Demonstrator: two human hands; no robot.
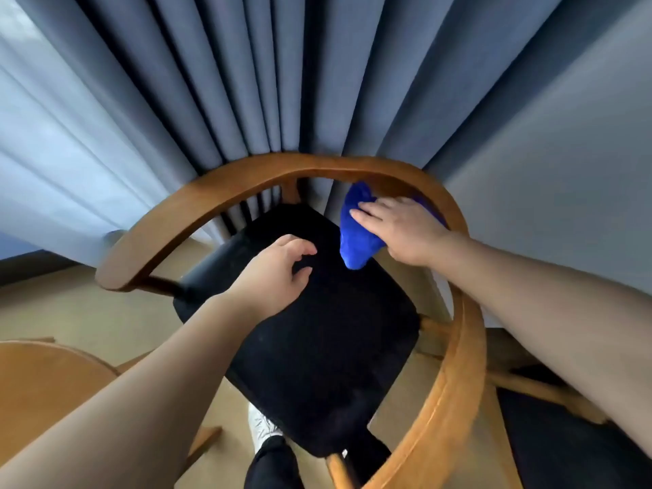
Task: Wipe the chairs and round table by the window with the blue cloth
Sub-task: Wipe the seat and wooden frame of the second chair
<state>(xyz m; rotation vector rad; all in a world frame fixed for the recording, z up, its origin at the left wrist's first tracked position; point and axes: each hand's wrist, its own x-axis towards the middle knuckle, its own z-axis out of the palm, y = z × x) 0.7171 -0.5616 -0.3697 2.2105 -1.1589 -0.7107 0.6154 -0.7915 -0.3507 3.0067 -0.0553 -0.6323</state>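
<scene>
The right hand [398,229] lies flat on the blue cloth [356,238], fingers stretched out and close together, pressing it against the inner face of the chair's curved wooden rail [197,202], which runs just beyond and outside the knuckles. The cloth is a vivid royal blue, soft and bunched. One rounded fold rises past the fingertips towards the rail. A longer lobe hangs below the palm, down to the edge of the black seat [328,347]. A small strip of it also shows on the far side of the hand, against the wood. The left hand [275,273] holds nothing, its fingers loosely curled above the seat cushion, a short way inward from the cloth; whether it touches the fabric cannot be told. Behind both hands hang grey-blue curtains [247,82]. Near the left forearm sits the edge of the round table [42,382].
</scene>
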